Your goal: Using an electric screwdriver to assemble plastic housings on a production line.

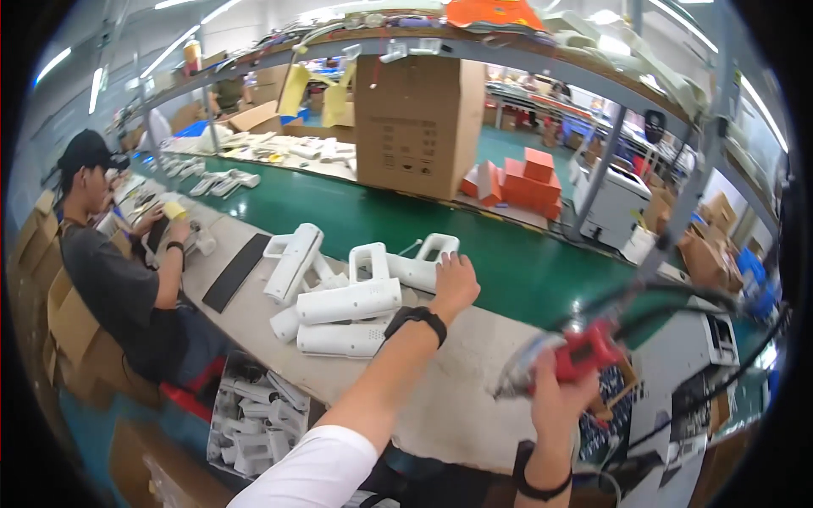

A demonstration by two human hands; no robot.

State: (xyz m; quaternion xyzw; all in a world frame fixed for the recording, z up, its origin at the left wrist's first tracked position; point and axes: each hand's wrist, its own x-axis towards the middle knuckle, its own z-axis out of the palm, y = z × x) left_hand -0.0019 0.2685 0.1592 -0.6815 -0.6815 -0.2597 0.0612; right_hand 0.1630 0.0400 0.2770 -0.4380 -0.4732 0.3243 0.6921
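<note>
My left hand (pixel 458 286) reaches over the bench with its fingers closed on the handle end of a white gun-shaped plastic housing (pixel 413 273). In my right hand (pixel 561 396) is a red power screwdriver (pixel 586 352), blurred by motion, its tip slanting down to the left above the bench. More white housings of the same shape lie left of my left hand: one (pixel 349 300) rests on another (pixel 339 339), and a third (pixel 294 264) leans beside them.
The pale bench (pixel 474 415) adjoins a green conveyor belt (pixel 508 288). A black strip (pixel 236 273) lies farther left, where a co-worker (pixel 118 262) sits. A bin of white parts (pixel 258 415) stands below. Beyond are a large carton (pixel 411 127), orange boxes (pixel 529 182) and dark cables (pixel 677 296).
</note>
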